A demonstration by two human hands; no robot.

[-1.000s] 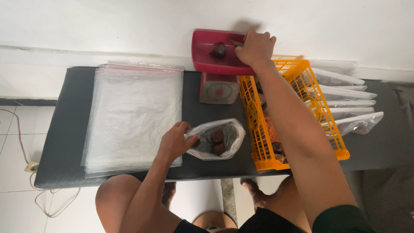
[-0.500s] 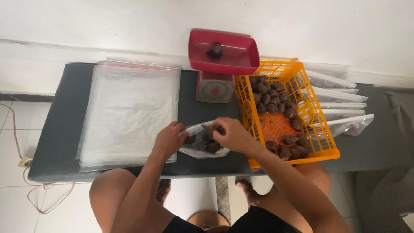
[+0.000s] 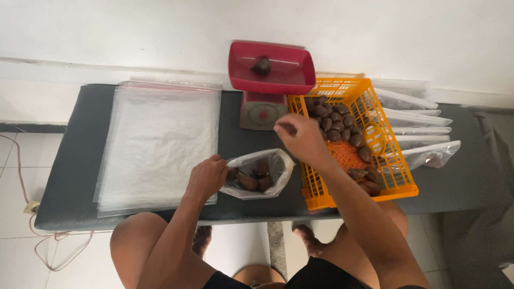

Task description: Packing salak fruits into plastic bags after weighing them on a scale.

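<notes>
Risen from the clear plastic bag of brown fruits point(image 3: 256, 174): right hand point(image 3: 301, 137), grip closed on one fruit. Left hand point(image 3: 206, 178) pinching bag's rim beside orange slatted plastic crate point(image 3: 399, 170).

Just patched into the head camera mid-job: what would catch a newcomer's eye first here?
The bright orange basket of dark brown fruit stands out on the right of the black bench, with the red scale tray holding one fruit behind it. In the middle, the left hand holds open a clear bag with a few fruits inside, while the right hand hovers above it at the basket's edge. A stack of clear bags lies left.
</notes>
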